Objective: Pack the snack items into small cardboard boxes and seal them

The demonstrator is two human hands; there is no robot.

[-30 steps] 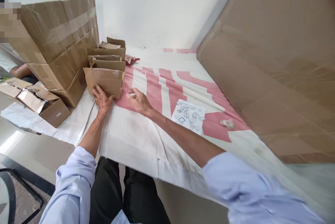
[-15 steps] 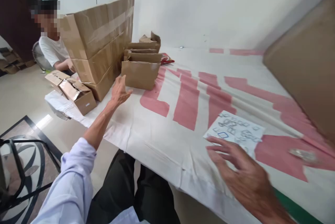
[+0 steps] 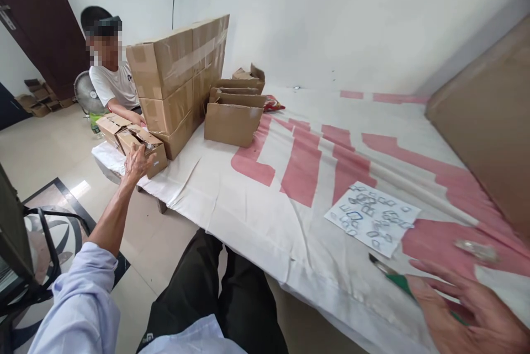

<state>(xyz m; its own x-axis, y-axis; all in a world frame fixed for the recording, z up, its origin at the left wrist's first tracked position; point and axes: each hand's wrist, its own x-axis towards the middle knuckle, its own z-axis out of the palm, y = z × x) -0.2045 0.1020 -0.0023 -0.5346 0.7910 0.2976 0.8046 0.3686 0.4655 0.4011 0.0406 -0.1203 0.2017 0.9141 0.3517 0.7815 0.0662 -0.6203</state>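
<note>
My left hand (image 3: pixel 138 163) reaches out to the near side of a small cardboard box (image 3: pixel 156 162) with loose top flaps. Its fingers lie spread against the box's upper edge, the thumb apart. At the lower right, my right hand (image 3: pixel 467 304) is over a knife-like tool (image 3: pixel 398 281) with a green handle and a short dark blade. Thumb and fingers are apart on either side of the handle; part of it is hidden under the hand. A white paper sheet (image 3: pixel 379 216) bearing small grey and blue outlined shapes lies just beyond the blade.
Stacked taped cartons (image 3: pixel 174 80) stand at the left, with open cartons (image 3: pixel 234 122) beside them. A large brown board or carton (image 3: pixel 488 116) edges the right. A clear plastic packet (image 3: pixel 478 250) lies on the cloth-covered table (image 3: pixel 248 205). Opposite sits another person (image 3: pixel 114 86).
My left hand has moved left from beside the open cartons to the small box. My right hand has shifted right and down, uncovering the blade. The view has swung left.
</note>
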